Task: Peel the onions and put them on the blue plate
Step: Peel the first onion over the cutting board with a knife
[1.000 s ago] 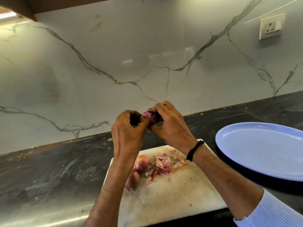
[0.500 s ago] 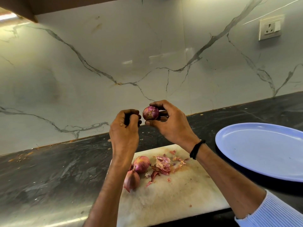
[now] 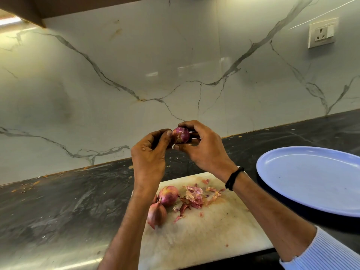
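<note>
Red onion [image 3: 181, 135] is held up above the white cutting board [image 3: 204, 240], gripped in the curled fingers of the right hand [image 3: 204, 151] — the left hand [image 3: 150, 152] pinches its left end. Two more onions [image 3: 168, 195] [image 3: 156, 213] and loose skins [image 3: 192, 195] lie on the board's far left part, and the blue plate [image 3: 311, 178] sits on the dark counter [image 3: 58, 201] to the right.

Both aloft, right grip [image 3: 206, 151] around onion [image 3: 181, 135], left grip [image 3: 150, 156] pinched on its end.

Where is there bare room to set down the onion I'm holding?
The plate is bare all over. The board's near half, below the peels, is free too. So is the counter left of the board. Crowded: the board's far end, where two onions and the peels lie.
</note>
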### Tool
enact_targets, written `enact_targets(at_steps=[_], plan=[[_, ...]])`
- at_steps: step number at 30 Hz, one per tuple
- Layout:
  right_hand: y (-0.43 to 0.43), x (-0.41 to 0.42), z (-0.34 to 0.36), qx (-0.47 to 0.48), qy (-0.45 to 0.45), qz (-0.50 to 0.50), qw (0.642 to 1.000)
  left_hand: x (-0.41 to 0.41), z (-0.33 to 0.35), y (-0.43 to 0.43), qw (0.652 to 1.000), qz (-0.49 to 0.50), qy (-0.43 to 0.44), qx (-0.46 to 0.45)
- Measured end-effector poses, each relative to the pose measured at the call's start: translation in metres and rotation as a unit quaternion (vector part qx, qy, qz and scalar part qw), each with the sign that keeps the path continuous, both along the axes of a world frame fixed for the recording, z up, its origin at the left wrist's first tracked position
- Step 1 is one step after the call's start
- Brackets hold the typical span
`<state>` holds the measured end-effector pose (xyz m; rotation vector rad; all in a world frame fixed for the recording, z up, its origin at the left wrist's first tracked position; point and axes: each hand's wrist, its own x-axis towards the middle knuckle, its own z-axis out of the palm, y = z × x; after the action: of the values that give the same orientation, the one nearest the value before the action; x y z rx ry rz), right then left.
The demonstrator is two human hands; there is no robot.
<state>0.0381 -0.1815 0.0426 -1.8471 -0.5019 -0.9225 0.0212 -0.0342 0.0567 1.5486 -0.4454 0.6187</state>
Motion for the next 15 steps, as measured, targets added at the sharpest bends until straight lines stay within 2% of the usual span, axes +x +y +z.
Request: enact_targets(at_steps=[5, 15], plan=[[-0.0009, -0.0007, 0.0006, -0.005, -0.002, -0.007, 1.000, 0.0004, -0.0002, 0.0005, 0.996, -0.051, 0.043, -0.052], [-0.0009, -0.0005, 0.0016, -0.009, 0.003, -0.015, 1.000, 0.0095, -0.0002, 0.0014, 0.986, -0.083, 0.073, -0.128]])
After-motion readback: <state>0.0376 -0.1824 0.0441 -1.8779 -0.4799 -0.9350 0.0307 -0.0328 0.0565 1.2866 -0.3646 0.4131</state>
